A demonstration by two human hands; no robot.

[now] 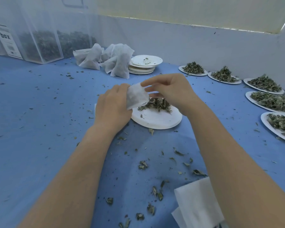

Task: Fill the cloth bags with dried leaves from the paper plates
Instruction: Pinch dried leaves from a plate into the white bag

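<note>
Folded white cloth sheets (pixel 197 204) lie nearest, at the lower right, among leaf crumbs on the blue tabletop (pixel 39 129). Farther in, both hands hold a small cloth bag (pixel 136 96) over the paper plate (pixel 156 119). The left hand (pixel 113 106) grips the bag's side with curled fingers, while the right hand (pixel 169 92) pinches its upper edge. Dried leaves (pixel 156 104) sit heaped on the plate, just beside the bag. The bag looks thin, limp and very light, so it is best held by its rim to keep the mouth spread. The leaves look brittle and likely to scatter.
</note>
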